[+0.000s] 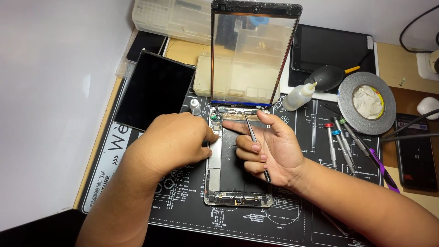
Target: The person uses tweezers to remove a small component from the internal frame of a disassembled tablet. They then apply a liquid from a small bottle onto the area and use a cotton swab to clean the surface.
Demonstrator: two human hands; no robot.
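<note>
Opened tablet (238,183) on our bench mat (292,215).
Our left hand (176,142) presses its board, grip unclear; our right hand (270,148) pinches tweezers (254,139) beneath the raised glass panel (251,55).

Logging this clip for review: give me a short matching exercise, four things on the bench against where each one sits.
Things:
1. tweezers
2. glass panel
3. tape roll
4. squeeze bottle

Places:
A. propped upright at the far end of the opened tablet
B. lying flat at the right of the mat
C. held in the right hand
D. beside the black air blower

Pairs: 1-C, 2-A, 3-B, 4-D
</note>
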